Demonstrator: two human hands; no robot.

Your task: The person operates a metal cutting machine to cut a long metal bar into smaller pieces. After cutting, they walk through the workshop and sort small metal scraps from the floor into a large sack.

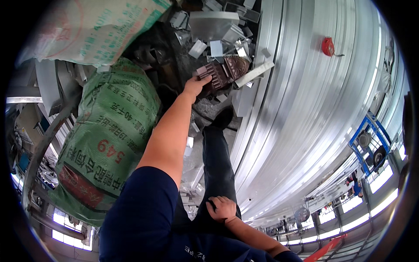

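My left hand [195,86] stretches forward and grips the near left end of a dark brown ornamental piece [223,73]. Ribs run along one part of that piece, and a raised curved pattern covers its far end. My fingers hide some of its edge. A pale metal strip [255,73] lies against its right side. Small cut-off metal pieces [217,48] are heaped just beyond it. My right hand [221,208] rests on my dark trouser leg [218,166], holding nothing, with its fingers spread over the cloth.
A full green woven sack [118,118] stands at the left, with a whitish sack [100,30] beyond it. Long silver metal profiles [301,96] are stacked along the right, carrying a red tape measure [327,46]. Farther right stands a blue wheeled frame [369,142].
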